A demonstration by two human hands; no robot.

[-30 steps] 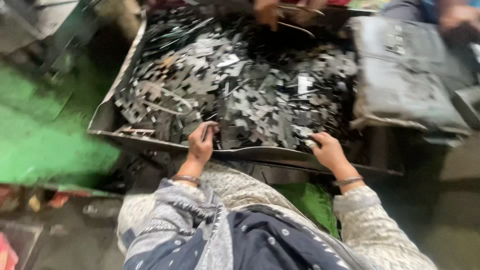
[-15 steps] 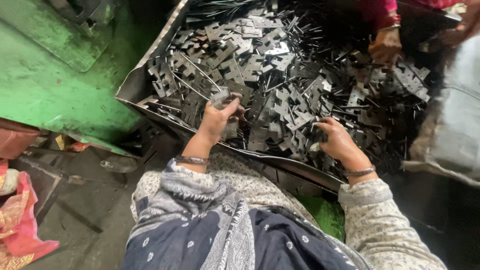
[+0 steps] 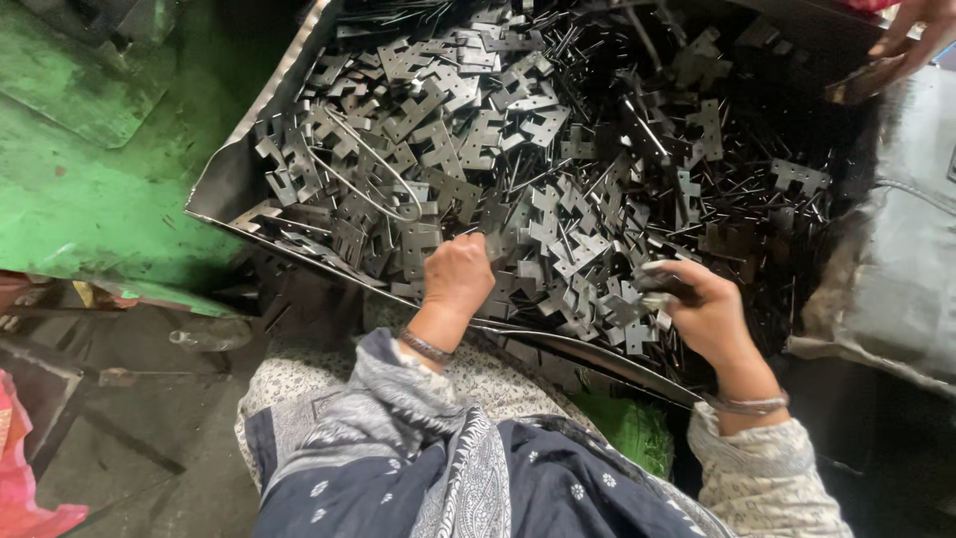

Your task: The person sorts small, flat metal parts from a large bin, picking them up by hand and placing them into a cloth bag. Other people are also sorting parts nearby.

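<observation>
Over the near edge of the metal tray (image 3: pixel 234 184), my left hand (image 3: pixel 458 274) reached in with the wrist bent down and the fingers curled shut into the heap of flat grey metal plates (image 3: pixel 478 139), though I could not tell whether it gripped one. My right hand (image 3: pixel 702 314) lay further right on the same heap, palm turned inward, its fingers closed around a small dark metal piece (image 3: pixel 662 286). Across the tray, another person's hand (image 3: pixel 911 35) held a strip at the far right corner, beside a grey sack (image 3: pixel 901 269).
</observation>
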